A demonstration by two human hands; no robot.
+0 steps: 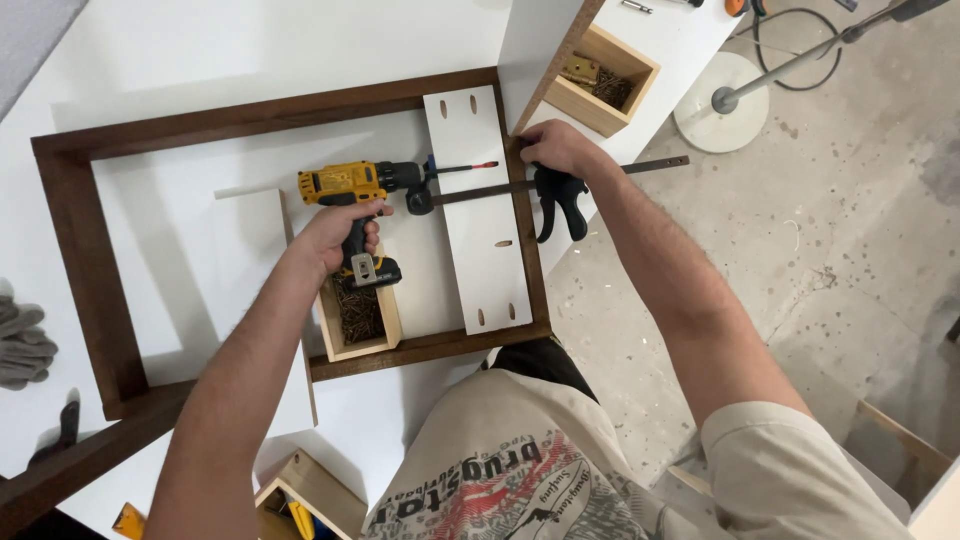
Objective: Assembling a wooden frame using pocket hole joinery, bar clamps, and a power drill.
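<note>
We see the left hand wrapped around the grip of a yellow and black cordless drill. The drill lies level, its long axis running crosswise, away from the left hand toward the right one. Its long driver bit points at the white panel and the side rail of the dark wooden frame, with the red-tipped end over the panel, just short of the right hand. The drill's battery foot hangs just above a small wooden box of screws, which sits below the left hand, inside the frame.

The right hand is closed over the frame's rail and the head of a black bar clamp. The clamp's bar runs crosswise too, parallel to the drill and just below the bit, pinching the white panel against the rail.

Beyond the right hand, a second wooden box holds hinges and screws. Far past the left hand lie grey gloves.
</note>
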